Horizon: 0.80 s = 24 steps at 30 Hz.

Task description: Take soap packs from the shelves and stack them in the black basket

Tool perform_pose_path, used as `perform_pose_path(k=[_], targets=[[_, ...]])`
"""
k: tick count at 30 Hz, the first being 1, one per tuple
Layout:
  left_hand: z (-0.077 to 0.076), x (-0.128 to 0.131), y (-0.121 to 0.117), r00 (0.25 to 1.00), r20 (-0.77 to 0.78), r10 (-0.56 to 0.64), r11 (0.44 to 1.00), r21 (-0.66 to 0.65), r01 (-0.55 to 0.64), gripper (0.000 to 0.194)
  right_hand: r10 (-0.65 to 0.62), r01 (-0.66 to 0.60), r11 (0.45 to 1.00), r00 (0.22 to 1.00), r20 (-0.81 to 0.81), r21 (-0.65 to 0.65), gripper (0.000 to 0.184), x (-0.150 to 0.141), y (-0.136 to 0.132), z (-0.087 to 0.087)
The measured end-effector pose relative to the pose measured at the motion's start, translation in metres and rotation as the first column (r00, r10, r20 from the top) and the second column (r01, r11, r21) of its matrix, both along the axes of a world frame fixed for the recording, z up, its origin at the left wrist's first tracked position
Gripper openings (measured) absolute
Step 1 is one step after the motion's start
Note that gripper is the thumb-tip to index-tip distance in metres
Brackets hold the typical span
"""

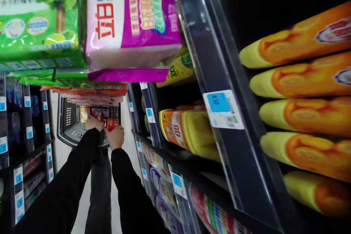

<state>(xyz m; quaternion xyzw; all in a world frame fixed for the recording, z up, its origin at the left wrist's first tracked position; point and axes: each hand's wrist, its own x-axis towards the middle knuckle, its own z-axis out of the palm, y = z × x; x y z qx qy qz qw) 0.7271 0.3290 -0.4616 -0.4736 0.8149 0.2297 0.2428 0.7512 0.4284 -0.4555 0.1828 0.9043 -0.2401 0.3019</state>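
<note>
The camera is looking out from the person's head, facing forward and steeply down between a left shelf (27, 131) and a right shelf (238, 161). Sleeves (131, 193) are filling the lower edge, while the left hand (93, 123) and right hand (115, 138) are appearing small, left of centre, at the basket (69, 117). A green pack (24, 25) and a purple pack (148, 40) are looming close, running off the top. The right shelf is slanting nearby, its orange bottles (309, 76) spilling past the frame.
</note>
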Motion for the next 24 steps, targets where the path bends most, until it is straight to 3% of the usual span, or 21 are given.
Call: perform_pose_path(k=[6,10,17,24], targets=[[-0.014,0.011,-0.007,0.976,-0.174,0.133,0.986,0.126,-0.111,0.046,0.033,-0.033,0.999,0.992,-0.119,-0.001,0.056,-0.005,-0.014,-0.007],[-0.02,0.027,-0.023,0.924,-0.276,0.266,0.939,0.291,-0.184,0.035,0.013,-0.014,1.0,0.992,-0.127,-0.007,0.059,-0.016,-0.021,-0.006],[-0.024,0.027,-0.029,0.78,-0.375,0.501,0.751,0.636,-0.176,0.024,0.075,-0.075,0.997,0.99,-0.123,0.003,0.056,-0.014,-0.019,0.004],[-0.022,0.019,-0.029,0.68,-0.316,0.661,0.584,0.786,-0.203,0.018,0.18,-0.174,0.983,0.971,-0.16,0.049,0.058,-0.018,-0.024,0.002]])
